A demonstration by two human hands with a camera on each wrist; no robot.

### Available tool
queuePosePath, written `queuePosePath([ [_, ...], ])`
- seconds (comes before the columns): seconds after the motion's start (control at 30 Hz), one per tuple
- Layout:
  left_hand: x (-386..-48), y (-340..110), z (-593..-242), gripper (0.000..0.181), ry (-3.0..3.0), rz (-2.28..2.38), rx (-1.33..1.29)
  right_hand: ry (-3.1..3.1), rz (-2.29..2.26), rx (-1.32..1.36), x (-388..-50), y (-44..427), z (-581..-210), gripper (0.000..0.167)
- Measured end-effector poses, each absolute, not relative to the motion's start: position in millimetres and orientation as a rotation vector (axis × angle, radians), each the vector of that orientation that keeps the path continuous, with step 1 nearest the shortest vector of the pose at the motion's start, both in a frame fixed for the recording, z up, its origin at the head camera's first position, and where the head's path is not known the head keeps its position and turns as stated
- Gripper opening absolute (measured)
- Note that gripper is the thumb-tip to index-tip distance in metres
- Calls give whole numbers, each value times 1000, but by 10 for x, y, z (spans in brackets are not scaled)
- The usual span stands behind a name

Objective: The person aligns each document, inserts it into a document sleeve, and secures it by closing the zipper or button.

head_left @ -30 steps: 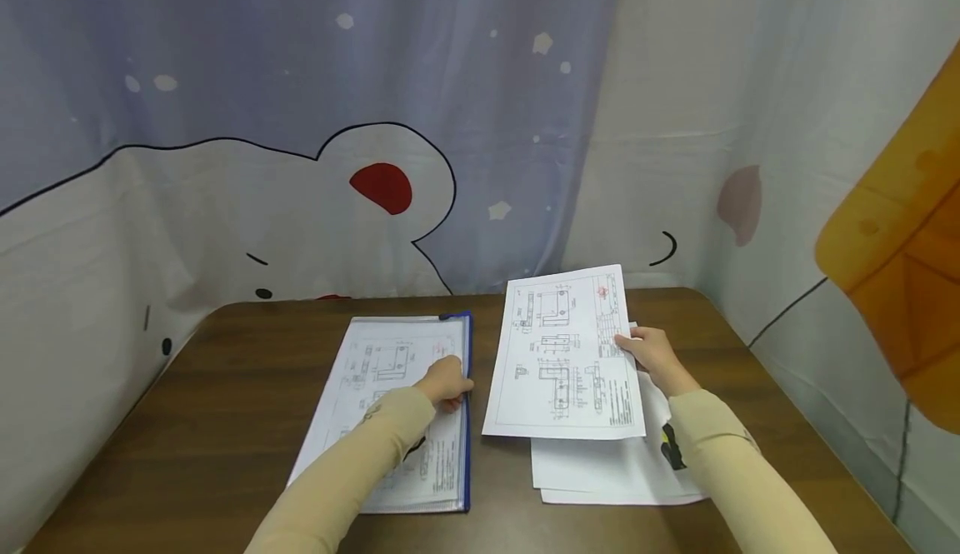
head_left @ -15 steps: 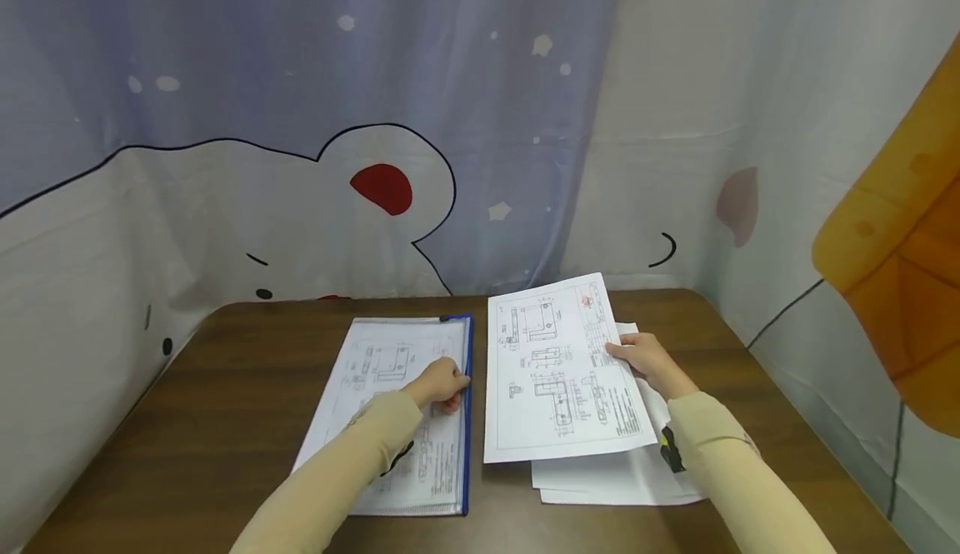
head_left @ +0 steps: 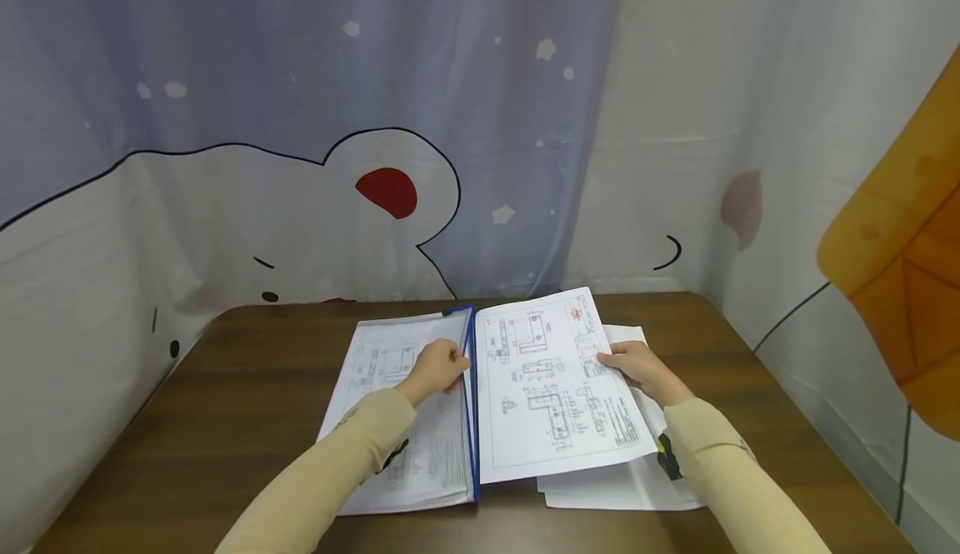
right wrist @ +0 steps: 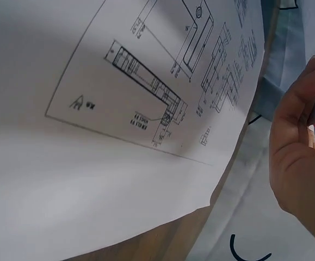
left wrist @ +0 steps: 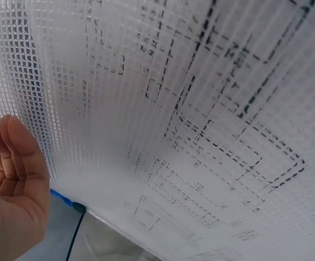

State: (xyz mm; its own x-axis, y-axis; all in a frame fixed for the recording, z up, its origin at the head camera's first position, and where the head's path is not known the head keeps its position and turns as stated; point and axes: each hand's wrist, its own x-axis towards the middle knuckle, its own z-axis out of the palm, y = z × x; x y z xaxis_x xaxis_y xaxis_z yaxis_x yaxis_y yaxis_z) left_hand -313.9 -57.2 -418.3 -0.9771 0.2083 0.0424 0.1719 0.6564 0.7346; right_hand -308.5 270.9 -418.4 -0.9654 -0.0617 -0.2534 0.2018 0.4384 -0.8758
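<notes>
On the left of the table lies a mesh zip document pouch (head_left: 431, 462) with a blue edge, a technical drawing showing through it. My left hand (head_left: 433, 369) pinches the pouch's right edge and raises it a little. In the left wrist view the fingers of the left hand (left wrist: 21, 185) are curled at that edge, beside the mesh (left wrist: 24, 70). My right hand (head_left: 637, 368) holds a printed drawing sheet (head_left: 525, 421) by its right side, thumb on top. The sheet's left edge is against or just beside the pouch's blue edge; whether it is inside cannot be told.
More white sheets (head_left: 611, 487) lie on the brown wooden table (head_left: 225, 396) beneath the held sheet, partly covered by it and the right forearm. A printed curtain (head_left: 300, 221) hangs behind the table and along its sides.
The drawing sheet has moved left and down with my right hand, up to the pouch's edge. My left hand has lifted the pouch's right edge, and the mesh now bows upward.
</notes>
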Motion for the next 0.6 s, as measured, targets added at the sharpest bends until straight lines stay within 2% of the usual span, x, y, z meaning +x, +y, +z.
queuePosePath([
  [0.33, -3163, -596, -4128, 22, 2761, 1343, 264, 2420, -1572, 110, -3075, 2739, -4155, 39],
  [0.6, -3229, -636, -4253, 21, 2659, 1359, 477, 2427, -1562, 37, -3088, 2670, -4206, 36],
])
